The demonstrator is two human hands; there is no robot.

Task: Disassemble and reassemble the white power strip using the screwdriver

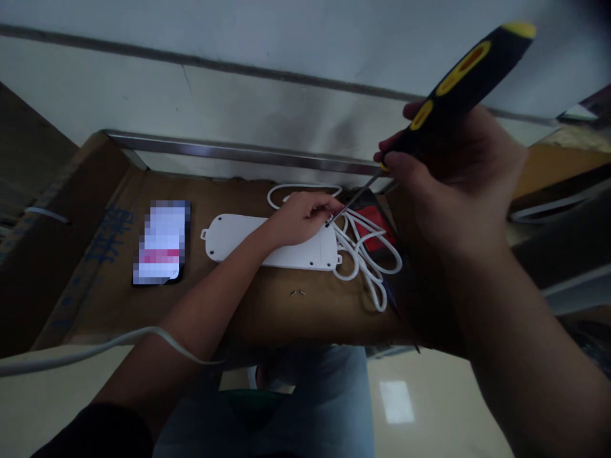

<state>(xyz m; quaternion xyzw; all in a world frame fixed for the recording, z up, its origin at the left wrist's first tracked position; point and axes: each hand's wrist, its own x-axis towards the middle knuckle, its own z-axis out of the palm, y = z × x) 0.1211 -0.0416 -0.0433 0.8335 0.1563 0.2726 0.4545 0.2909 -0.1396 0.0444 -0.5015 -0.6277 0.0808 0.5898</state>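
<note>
A white power strip lies face down on a brown cardboard sheet, its screw holes showing. My left hand rests on its right end, fingers curled and pressing it down near a corner hole. My right hand is closed round the black and yellow handle of a screwdriver. The thin shaft slants down to the left, and its tip sits at a hole on the strip's right end, beside my left fingers. The strip's white cord lies coiled to the right.
A phone with a lit screen lies left of the strip. Two small screws rest on the cardboard in front of it. A red object lies under the cord. A metal rail runs along the back. A white cable crosses the lower left.
</note>
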